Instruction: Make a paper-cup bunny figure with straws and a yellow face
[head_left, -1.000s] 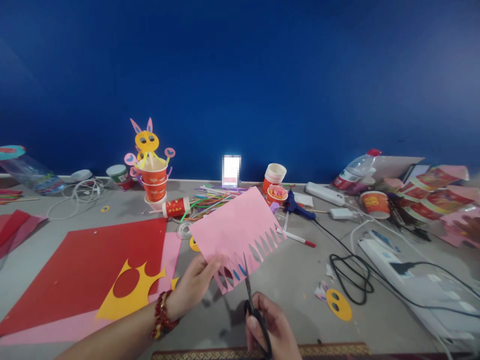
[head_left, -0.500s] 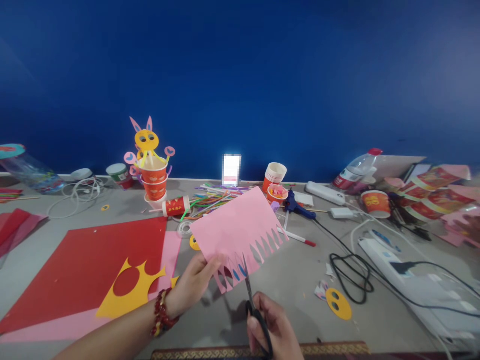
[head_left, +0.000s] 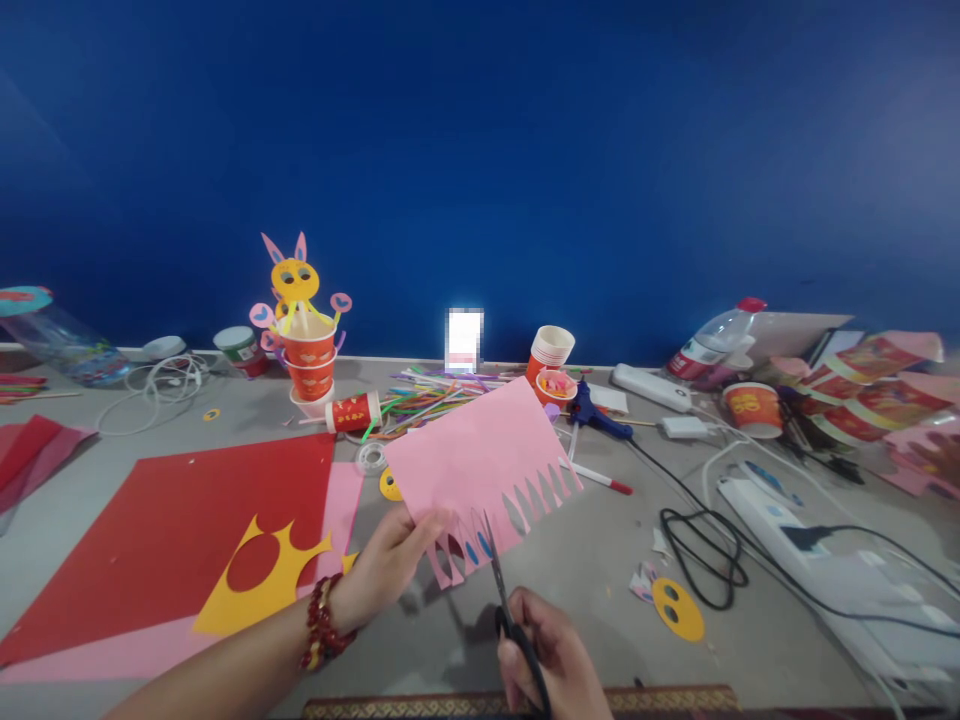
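A pink sheet (head_left: 480, 450) is pinched at its lower left by my left hand (head_left: 394, 560), thumb on top. Leaf-shaped holes and slits run along its lower edge, and small blue shapes show near the scissor tips. My right hand (head_left: 551, 650) is closed round the black handles of the scissors (head_left: 501, 580). Their blades point up and lie against the sheet's lower edge, right of my left thumb.
On the left lie a red sheet (head_left: 225, 500) and a yellow cut-out sheet (head_left: 262, 590). A cup figure (head_left: 309, 350) stands behind them. Drinking straws (head_left: 427, 395) and a glue gun (head_left: 596, 412) lie at the back. Right are a yellow face (head_left: 677, 608), black cable (head_left: 697, 580) and power strip (head_left: 825, 600).
The pink sheet has shifted very slightly to the right. My right hand and the scissors have moved a little to the right too, with the blades still at the sheet's lower edge.
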